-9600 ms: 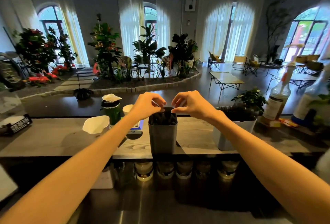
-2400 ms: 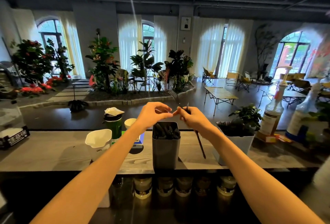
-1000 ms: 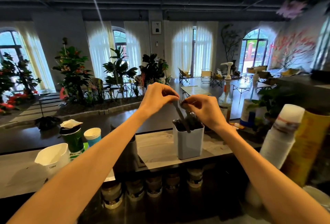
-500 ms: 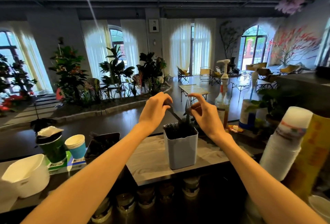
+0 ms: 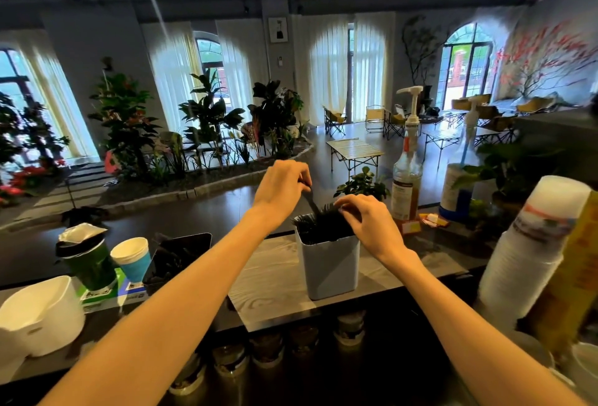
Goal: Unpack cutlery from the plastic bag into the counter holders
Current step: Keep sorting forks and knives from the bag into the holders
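Observation:
A white square holder (image 5: pixel 328 268) stands on the wooden counter (image 5: pixel 265 295), packed with black plastic forks (image 5: pixel 318 226). My left hand (image 5: pixel 281 186) hovers just above its left rim and pinches a thin black cutlery handle that slants down into the holder. My right hand (image 5: pixel 367 222) is at the right rim, fingers curled over the fork heads and pinching the top of one fork. A second, dark holder (image 5: pixel 176 256) with dark cutlery stands to the left, beside my left forearm. I see no plastic bag.
Two syrup pump bottles (image 5: pixel 407 179) and a small potted plant (image 5: pixel 362 184) stand behind the white holder. A tall stack of white cups (image 5: pixel 530 260) is at the right. A green cup (image 5: pixel 89 263), a blue paper cup (image 5: pixel 132 260) and a white jug (image 5: pixel 38 311) stand at the left.
Both hands have come down onto the white holder. The fork that my right hand held upright above the rim has sunk in among the others.

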`<state>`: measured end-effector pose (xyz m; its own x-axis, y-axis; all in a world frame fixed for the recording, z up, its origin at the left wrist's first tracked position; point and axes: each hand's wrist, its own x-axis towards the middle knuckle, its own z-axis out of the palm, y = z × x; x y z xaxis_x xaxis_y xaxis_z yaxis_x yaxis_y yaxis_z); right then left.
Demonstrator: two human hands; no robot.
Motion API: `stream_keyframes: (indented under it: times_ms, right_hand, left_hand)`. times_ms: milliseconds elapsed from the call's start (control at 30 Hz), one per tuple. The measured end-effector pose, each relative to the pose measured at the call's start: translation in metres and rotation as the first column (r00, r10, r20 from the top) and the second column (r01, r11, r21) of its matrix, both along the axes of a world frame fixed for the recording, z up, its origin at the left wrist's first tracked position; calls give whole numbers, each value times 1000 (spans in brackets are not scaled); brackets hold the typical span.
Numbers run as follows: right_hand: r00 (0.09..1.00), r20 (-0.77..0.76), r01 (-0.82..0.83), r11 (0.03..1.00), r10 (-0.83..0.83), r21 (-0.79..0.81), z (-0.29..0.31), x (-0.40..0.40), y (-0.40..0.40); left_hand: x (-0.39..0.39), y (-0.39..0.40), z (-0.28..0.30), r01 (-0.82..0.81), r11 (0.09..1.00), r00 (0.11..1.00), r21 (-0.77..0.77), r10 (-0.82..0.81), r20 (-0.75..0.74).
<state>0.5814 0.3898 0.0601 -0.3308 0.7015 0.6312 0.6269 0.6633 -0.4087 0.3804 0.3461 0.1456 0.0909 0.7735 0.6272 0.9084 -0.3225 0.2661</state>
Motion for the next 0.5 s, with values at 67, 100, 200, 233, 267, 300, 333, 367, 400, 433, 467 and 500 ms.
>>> stream_keyframes:
  times_ms: [67, 100, 200, 233, 267, 300, 333, 367, 400, 433, 467, 500]
  right_hand:
    - [1000, 23, 10, 1000, -11, 29, -4, 0, -1]
    - [999, 35, 13, 999, -15, 34, -7, 0, -1]
    - [999, 50, 13, 999, -15, 46, -14, 2, -4]
    - [998, 56, 14, 999, -16, 39, -16, 4, -5]
    - [998, 56, 15, 999, -17, 36, -16, 5, -6]
    - [998, 56, 16, 999, -18, 27, -16, 5, -8]
    - [999, 47, 17, 1000, -18, 21, -17, 5, -11]
    - [999, 34, 16, 1000, -16, 16, -17, 7, -15]
    - [1000, 15, 20, 1000, -20, 15, -17, 8, -17]
    - [999, -12, 35, 999, -35, 19, -16, 10, -20]
    - [997, -59, 40, 999, -39, 11, -15, 11, -24]
    - [992, -119, 39, 999, -38, 10, -18, 12, -29]
  left_hand:
    - [4, 4, -21, -1, 997, 1000, -72, -1, -28]
    - [6, 6, -31, 3, 995, 999, -104, -8, -45]
    - [9, 9, -54, 20, 984, 997, -179, -33, -70]
    - [9, 10, -59, 29, 981, 996, -193, -44, -75]
    - [8, 11, -64, 35, 980, 994, -196, -53, -90]
    - [7, 10, -66, 36, 982, 991, -185, -59, -118]
    - [4, 11, -69, 47, 986, 989, -160, -69, -132]
    - [1, 10, -69, 49, 990, 987, -134, -69, -144]
    - [-2, 9, -68, 47, 992, 990, -115, -62, -130]
    - [-4, 6, -64, 30, 994, 995, -106, -40, -92]
    - [-5, -1, -61, 28, 995, 999, -98, -31, -29]
    - [-9, -8, -61, 49, 995, 998, -90, -46, 35]
